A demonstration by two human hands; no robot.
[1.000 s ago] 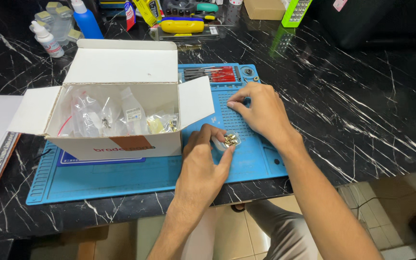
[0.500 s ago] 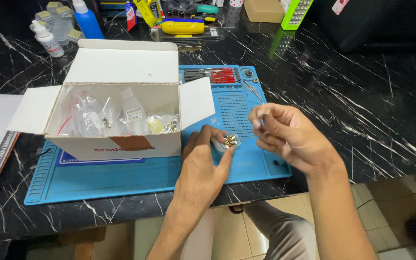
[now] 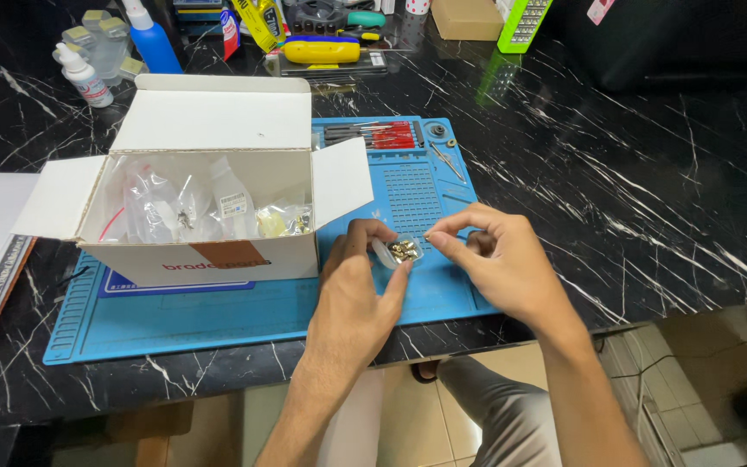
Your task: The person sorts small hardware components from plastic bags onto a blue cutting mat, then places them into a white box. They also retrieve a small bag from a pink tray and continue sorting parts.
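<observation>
left hand (image 3: 358, 290): grips small clear container (image 3: 398, 252) of brass bits over blue mat (image 3: 218, 311) | right hand (image 3: 499, 259): moved from mat's grid to container, pinching a tiny piece at its rim | open white box (image 3: 209, 173) alongside

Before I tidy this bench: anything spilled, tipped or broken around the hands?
Nothing stands out. The left hand holds a small clear container of brass bits, none scattered on the blue mat. The white box sits upright, flaps open, bags inside.
</observation>
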